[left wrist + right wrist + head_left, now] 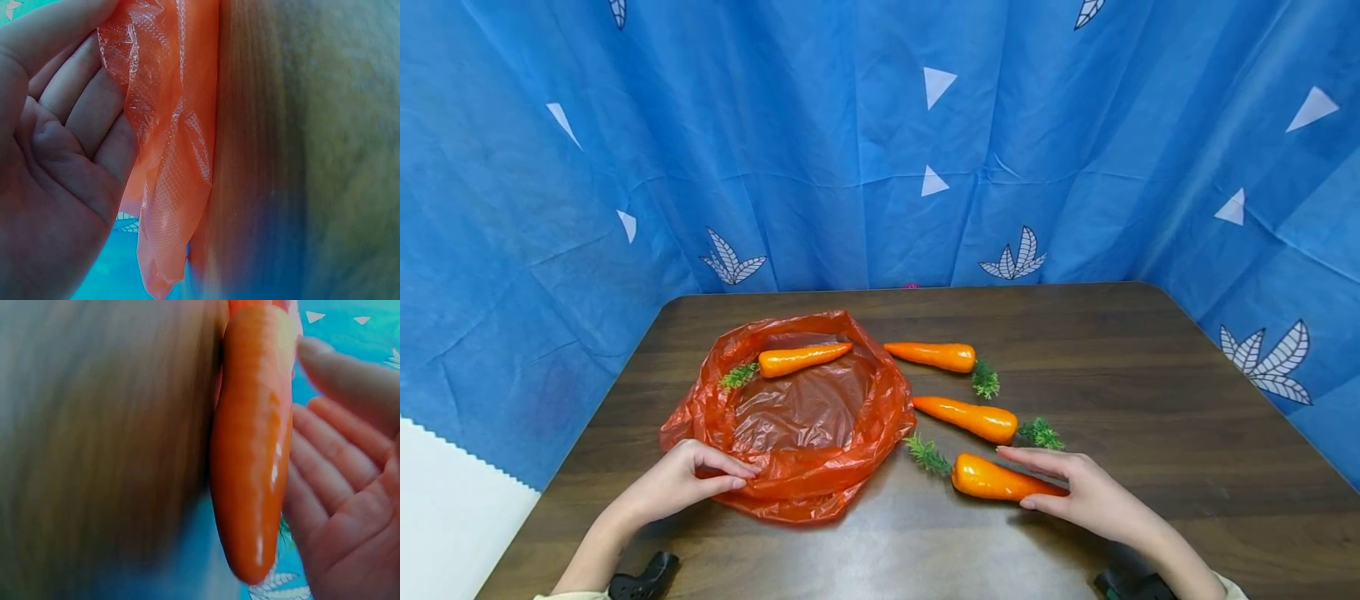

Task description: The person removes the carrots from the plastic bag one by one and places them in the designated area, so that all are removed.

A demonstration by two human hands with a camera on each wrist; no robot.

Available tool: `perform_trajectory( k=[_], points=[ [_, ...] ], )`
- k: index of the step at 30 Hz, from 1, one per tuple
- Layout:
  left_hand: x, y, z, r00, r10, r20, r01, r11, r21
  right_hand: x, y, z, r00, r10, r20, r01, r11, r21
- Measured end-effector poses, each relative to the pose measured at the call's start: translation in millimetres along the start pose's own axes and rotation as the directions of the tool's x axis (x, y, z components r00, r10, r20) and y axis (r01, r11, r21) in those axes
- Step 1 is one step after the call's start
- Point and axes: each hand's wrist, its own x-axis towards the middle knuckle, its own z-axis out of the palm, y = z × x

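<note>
A red plastic bag (850, 467) lies spread with its mouth up on the table, one carrot (805, 359) with a green top inside it. My left hand (688, 483) pinches the bag's near-left rim between thumb and fingers; in the left wrist view the film of the bag (169, 144) hangs by the fingers. My right hand (1086, 492) is around the nearest carrot (992, 479), thumb on the near side and extended fingers on the far side. In the right wrist view this carrot (253, 450) lies beside the right hand (350, 481), with no firm grip visible.
Two more carrots lie right of the bag: one in the middle (973, 418), one farther back (936, 356). The brown wooden table (1150, 375) extends to the right. A blue patterned curtain (880, 217) hangs behind and at the sides.
</note>
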Motion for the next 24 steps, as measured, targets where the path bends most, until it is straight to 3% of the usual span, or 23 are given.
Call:
perform_trajectory(
  k=[8, 15, 24],
  points=[
    [-0.6, -1.5, -0.9, 0.999, -0.033, 0.007, 0.033, 0.999, -0.002, -1.2, -16.6, -14.0, 0.999, 0.028, -0.031, -0.026, 0.998, 0.064],
    [-0.3, -1.3, -1.0, 1.000, -0.008, 0.000, 0.008, 1.000, 0.002, 6.7, -36.6, -25.6, 0.995, -0.070, -0.072, 0.071, 0.997, 0.016],
    [-0.9, -0.3, 0.2, 1.000, 0.018, 0.000, -0.018, 1.000, -0.010, 35.8, -62.5, -41.9, 0.987, -0.154, -0.054, 0.159, 0.984, 0.084]
  ],
)
